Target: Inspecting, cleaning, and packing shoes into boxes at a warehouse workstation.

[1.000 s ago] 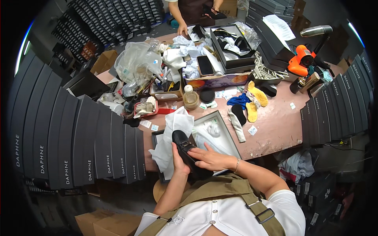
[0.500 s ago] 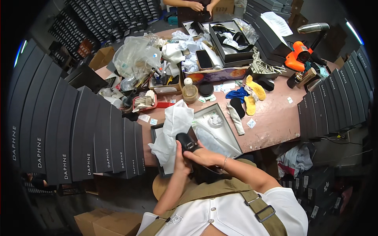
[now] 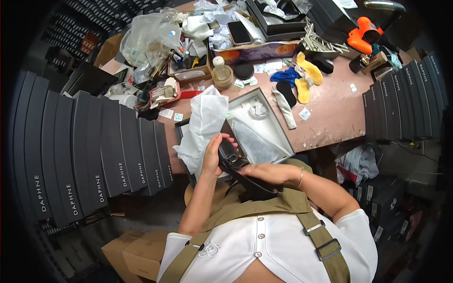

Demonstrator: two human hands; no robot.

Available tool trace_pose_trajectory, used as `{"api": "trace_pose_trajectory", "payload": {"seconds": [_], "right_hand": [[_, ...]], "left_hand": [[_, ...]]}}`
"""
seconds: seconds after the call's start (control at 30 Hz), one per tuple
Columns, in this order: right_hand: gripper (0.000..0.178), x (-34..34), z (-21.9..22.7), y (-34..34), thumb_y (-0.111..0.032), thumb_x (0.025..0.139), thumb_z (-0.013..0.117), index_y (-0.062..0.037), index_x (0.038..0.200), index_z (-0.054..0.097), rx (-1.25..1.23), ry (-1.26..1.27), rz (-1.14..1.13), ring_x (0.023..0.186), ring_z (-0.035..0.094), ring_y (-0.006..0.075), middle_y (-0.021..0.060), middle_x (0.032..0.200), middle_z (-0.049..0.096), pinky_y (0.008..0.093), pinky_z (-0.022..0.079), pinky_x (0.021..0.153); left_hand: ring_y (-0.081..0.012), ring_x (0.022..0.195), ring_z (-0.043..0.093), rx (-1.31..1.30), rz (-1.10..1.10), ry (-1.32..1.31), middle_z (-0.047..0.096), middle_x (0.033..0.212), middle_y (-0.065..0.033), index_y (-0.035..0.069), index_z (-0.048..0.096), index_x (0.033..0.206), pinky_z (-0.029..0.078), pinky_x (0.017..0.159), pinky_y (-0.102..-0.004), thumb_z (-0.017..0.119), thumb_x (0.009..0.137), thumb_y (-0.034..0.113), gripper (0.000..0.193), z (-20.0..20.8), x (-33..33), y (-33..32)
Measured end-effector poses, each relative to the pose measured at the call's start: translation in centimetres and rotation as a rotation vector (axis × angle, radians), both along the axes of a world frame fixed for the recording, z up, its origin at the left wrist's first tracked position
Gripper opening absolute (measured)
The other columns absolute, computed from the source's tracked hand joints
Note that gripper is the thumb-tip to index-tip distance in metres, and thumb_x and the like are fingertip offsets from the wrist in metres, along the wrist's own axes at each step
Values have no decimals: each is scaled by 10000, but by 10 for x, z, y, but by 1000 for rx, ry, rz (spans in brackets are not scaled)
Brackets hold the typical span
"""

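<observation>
A black shoe with a metal buckle across its upper is held in front of my body, toe pointing away. My left hand wraps round the toe end from the left, its fingertips showing past the far edge. At the back part lies my right hand, its fingers partly hidden by the shoe. Just beyond is an open grey shoebox; crumpled white tissue paper spills over its left side. Inside the box rest a wrapped item in thin film and a small crumpled wad.
Dark shoeboxes stand in rows at the left and right. Across the pink table lie yellow cloths, a bottle of yellowish liquid, a red tray, a phone and an orange heat gun.
The shoe has tilted so its buckled upper now shows more. My right hand has slid toward its back end and nearer my body. The whole view has shifted, with the table higher in it.
</observation>
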State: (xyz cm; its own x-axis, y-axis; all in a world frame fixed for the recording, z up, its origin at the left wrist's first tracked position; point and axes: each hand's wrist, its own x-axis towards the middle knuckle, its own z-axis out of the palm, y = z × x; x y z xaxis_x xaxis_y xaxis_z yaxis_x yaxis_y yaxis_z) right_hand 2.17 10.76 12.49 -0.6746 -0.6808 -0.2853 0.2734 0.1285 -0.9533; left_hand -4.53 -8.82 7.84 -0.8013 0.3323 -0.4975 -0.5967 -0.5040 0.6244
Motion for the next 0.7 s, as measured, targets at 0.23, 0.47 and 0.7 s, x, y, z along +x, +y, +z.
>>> {"api": "trace_pose_trajectory", "payload": {"seconds": [0.23,0.47,0.7], "right_hand": [[104,-11,14,-8,-153,787,580,-55,793,614,652,909,4,741,677,273,136,813,645,382,522,556],[116,-33,-37,-15,-180,777,567,-101,721,632,734,937,153,600,661,281,100,647,635,388,510,501],[121,-31,-59,-9,-189,787,555,-106,737,627,682,1036,83,626,669,271,93,685,648,389,511,510]], "left_hand": [[-231,830,636,32,-38,-1,606,911,-126,24,537,1036,561,713,-361,487,965,286,276,0,-20,14],[-231,811,645,-147,6,-76,619,879,-114,52,565,990,563,704,-373,538,946,353,305,-24,-13,9],[-225,803,644,-189,22,-54,610,874,-114,41,545,1017,567,683,-364,529,951,359,325,-27,-12,11]]}}
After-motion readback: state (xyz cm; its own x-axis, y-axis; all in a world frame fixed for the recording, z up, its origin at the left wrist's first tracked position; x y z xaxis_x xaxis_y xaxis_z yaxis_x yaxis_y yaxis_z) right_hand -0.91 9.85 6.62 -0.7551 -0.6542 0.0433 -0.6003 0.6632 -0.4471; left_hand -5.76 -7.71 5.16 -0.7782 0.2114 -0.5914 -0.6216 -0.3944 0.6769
